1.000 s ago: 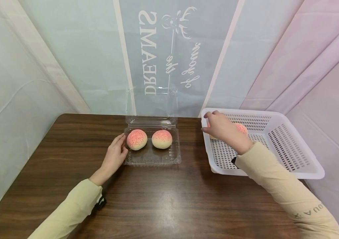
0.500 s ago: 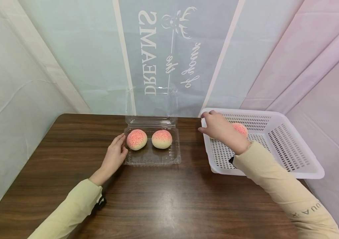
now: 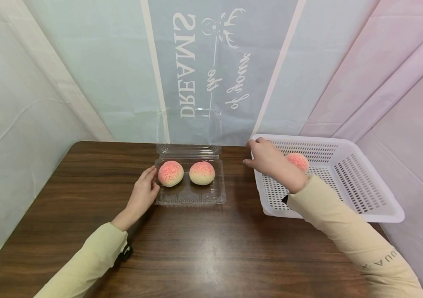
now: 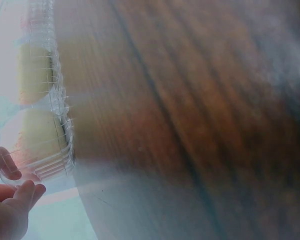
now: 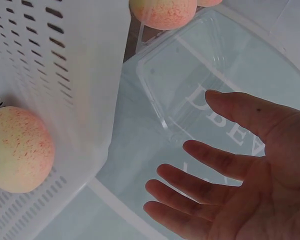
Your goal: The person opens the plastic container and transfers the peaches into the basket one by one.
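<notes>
Two round cream buns with speckled pink tops, the left bun (image 3: pixel 171 174) and the right bun (image 3: pixel 202 173), sit side by side in a clear plastic clamshell box (image 3: pixel 189 196) whose lid (image 3: pixel 189 128) stands raised. My left hand (image 3: pixel 142 194) rests its extended fingers against the box's left side; in the left wrist view the thumb is close to its corner. My right hand (image 3: pixel 271 161) is over the left rim of a white basket (image 3: pixel 379 215), fingers spread, holding nothing in the right wrist view. A similar bun (image 5: pixel 21 149) lies in the basket, and another edge shows below it.
The dark wooden table (image 3: pixel 204 248) carries the box and basket. A pale printed cloth (image 3: pixel 219 62) hangs directly behind them. The basket's perforated walls rise around the buns. White sheeting (image 3: pixel 29 103) borders the left.
My right hand has moved slightly left, from over the basket's left end to past its rim, uncovering more of the bun there. The left hand and the box stay put.
</notes>
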The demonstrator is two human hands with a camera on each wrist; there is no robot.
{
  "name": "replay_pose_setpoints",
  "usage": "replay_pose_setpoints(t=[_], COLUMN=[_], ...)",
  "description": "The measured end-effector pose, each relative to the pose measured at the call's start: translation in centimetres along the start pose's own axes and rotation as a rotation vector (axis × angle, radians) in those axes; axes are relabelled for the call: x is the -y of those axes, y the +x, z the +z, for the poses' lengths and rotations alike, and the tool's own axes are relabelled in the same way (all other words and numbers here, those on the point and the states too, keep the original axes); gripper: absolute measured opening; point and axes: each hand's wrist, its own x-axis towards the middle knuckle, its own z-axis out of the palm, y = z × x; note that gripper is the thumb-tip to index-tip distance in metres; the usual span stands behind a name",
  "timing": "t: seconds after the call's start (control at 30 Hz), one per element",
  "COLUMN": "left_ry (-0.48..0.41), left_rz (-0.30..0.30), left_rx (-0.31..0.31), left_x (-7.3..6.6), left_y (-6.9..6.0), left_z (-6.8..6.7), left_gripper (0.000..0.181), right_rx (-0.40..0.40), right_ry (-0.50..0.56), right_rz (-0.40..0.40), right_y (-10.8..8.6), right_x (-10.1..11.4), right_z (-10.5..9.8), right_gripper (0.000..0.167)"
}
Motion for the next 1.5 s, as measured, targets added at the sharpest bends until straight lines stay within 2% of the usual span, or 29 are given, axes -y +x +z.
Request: replay_pose_setpoints(t=[0.5, 0.77, 1.1, 1.33, 1.5], left_ry=[0.003, 0.004, 0.007, 0.003, 0.001], left_rz=[0.012, 0.002, -0.001, 0.004, 0.008], left_rx=[-0.011, -0.005, 0.004, -0.003, -0.010], left_x=[-0.1, -0.1, -0.1, -0.1, 0.0], left_y=[0.0, 0.0, 0.0, 0.0, 0.0], left_z=[-0.1, -0.1, -0.1, -0.1, 0.0], left_gripper=[0.045, 0.045, 0.045, 0.045, 0.045], right_rx=[0.031, 0.024, 0.019, 0.006, 0.024], right_ry=[0.005, -0.004, 0.008, -0.009, -0.003], right_rz=[0.020, -0.011, -0.009, -0.046, -0.043], right_y=[0.2, 0.4, 0.5, 0.7, 0.8], right_x=[1.4, 2.1, 2.9, 3.1, 3.4], right_z=[0.0, 0.0, 0.1, 0.3, 0.4], right_gripper=[0.046, 0.046, 0.046, 0.046, 0.046])
